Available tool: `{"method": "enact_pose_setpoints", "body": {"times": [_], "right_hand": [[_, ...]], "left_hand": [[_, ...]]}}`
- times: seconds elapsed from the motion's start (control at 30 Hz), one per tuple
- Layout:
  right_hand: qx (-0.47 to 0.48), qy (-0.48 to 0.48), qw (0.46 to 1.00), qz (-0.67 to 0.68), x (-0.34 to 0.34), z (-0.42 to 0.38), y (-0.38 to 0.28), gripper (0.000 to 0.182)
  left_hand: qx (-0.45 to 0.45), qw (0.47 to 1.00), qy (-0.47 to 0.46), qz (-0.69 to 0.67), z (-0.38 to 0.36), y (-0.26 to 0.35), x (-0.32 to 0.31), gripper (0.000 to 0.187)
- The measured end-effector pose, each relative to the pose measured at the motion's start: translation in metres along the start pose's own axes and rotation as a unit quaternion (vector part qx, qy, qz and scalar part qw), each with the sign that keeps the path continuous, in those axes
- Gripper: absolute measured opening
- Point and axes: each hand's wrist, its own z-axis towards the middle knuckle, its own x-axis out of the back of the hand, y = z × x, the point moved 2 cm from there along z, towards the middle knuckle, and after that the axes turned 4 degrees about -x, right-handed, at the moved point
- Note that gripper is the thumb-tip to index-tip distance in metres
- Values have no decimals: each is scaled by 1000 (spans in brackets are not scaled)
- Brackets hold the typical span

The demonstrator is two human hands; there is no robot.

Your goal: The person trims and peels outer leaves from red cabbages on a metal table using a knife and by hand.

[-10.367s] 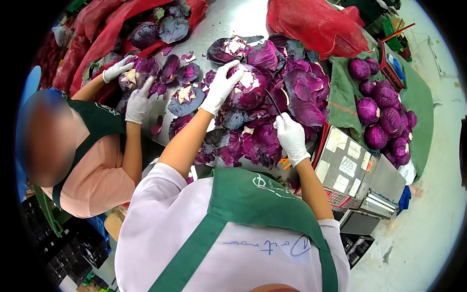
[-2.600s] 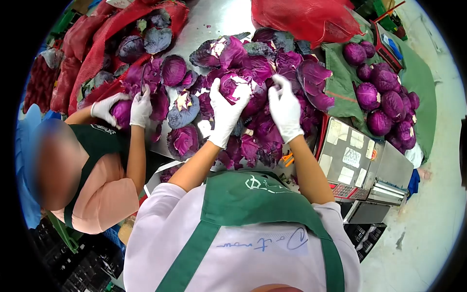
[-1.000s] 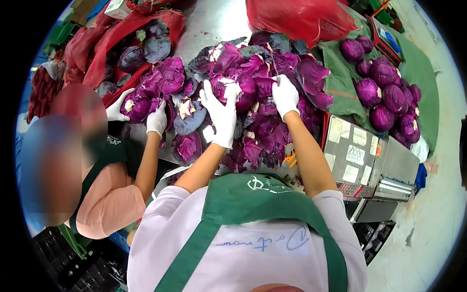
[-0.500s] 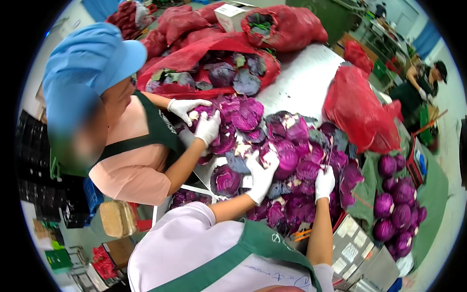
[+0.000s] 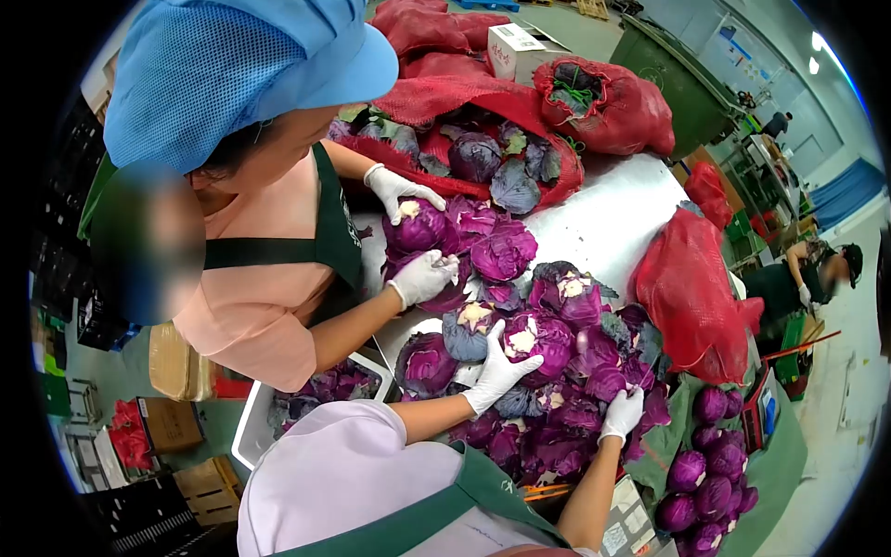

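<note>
My left hand (image 5: 502,373), in a white glove, presses its fingers and thumb around the side of a trimmed red cabbage (image 5: 554,342). The cabbage's pale cut stem faces up. To the right, my right hand (image 5: 621,415), also gloved, has its fingers curled together over loose purple leaves (image 5: 568,436); what it grips, if anything, is hidden. Beside my left hand sits another red cabbage (image 5: 464,336) with a pale cut base and dull outer leaves. A further head (image 5: 426,363) lies left of it.
At left, a co-worker's gloved hands (image 5: 419,278) handle a red cabbage (image 5: 418,228). Red mesh sacks (image 5: 691,292) flank the metal table (image 5: 603,200). A white bin (image 5: 252,429) holds leaves. Several peeled cabbages (image 5: 713,492) rest on green cloth at right.
The view has shifted. The cabbage in my left hand has turned, bringing its cut stem upward. My right hand has moved down, away from that cabbage. The co-worker's hands have moved apart.
</note>
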Motion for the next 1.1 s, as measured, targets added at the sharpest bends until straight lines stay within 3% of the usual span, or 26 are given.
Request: {"method": "enact_pose_setpoints", "body": {"times": [0.07, 0.13, 0.17, 0.23, 0.33, 0.4, 0.5, 0.53, 0.6, 0.7, 0.87, 0.97, 1.0, 1.07, 1.1], "right_hand": [[-4, -5, 998, -68, 20, 1, -21, 31], [64, 29, 998, -3, 36, -16, -69, 54], [164, 24, 983, 84, 29, -18, -80, 56], [148, -128, 967, 165, 27, -39, -127, 55], [204, -159, 957, 129, -3, -48, -157, 58], [133, -224, 964, 55, -28, -33, -148, 56], [-1, -357, 926, 123, -64, -7, -117, 50], [-52, -403, 904, 135, -42, -14, -134, 50], [-59, -403, 896, 177, -34, -21, -130, 49], [-42, -329, 920, 210, 9, -50, -133, 45], [-50, -271, 929, 248, 69, -104, -86, 60], [-76, -262, 887, 372, 74, -126, -61, 72], [-117, -253, 885, 373, 70, -131, -55, 77], [-110, -221, 922, 298, 63, -141, -44, 82], [87, -78, 980, 161, 50, -139, -30, 87]], "left_hand": [[38, 999, -16, 4, 0, 3, 1, 118], [16, 1000, -10, 19, -3, -7, -4, 118], [5, 998, -5, 64, -6, -7, -5, 118], [-12, 991, 3, 134, -10, -3, -7, 118], [-21, 987, 19, 160, -12, -5, -9, 113], [-13, 994, 35, 106, -7, -18, -7, 98], [65, 996, 40, 45, 8, -19, 0, 74], [79, 995, 44, 38, 10, -13, -1, 71], [92, 994, 48, 29, 15, -3, -2, 69], [62, 997, -11, 36, 11, 17, -4, 65], [-2, 970, -203, 131, 0, 92, -13, 61], [-4, 934, -275, 229, -9, 111, -33, 63], [-23, 937, -256, 236, -14, 102, -43, 61], [-7, 929, -242, 279, -24, 85, -60, 55], [-52, 947, -192, 251, -29, 83, -68, 48]]}}
